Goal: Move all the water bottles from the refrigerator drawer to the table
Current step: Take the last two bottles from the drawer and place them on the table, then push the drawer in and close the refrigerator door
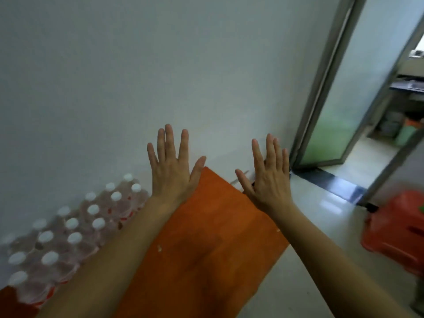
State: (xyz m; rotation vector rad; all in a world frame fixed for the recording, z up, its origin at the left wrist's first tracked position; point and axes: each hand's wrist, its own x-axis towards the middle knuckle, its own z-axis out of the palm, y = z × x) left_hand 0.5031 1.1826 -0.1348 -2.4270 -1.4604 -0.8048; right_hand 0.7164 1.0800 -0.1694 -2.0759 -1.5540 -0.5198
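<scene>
Both my hands are raised in front of me, backs toward the camera, fingers spread, holding nothing. My left hand (pixel 172 166) is above the far end of an orange table (pixel 206 237). My right hand (pixel 266 177) hovers over the table's far right corner. Several clear water bottles (pixel 68 228) with white caps and red labels stand in shrink-wrapped packs along the white wall at lower left, beside the table. No refrigerator or drawer is in view.
A white wall (pixel 160 65) fills the view ahead. At right, a frosted glass door (pixel 344 99) in a metal frame stands open onto another room. A red plastic stool (pixel 394 230) stands on the pale floor at far right.
</scene>
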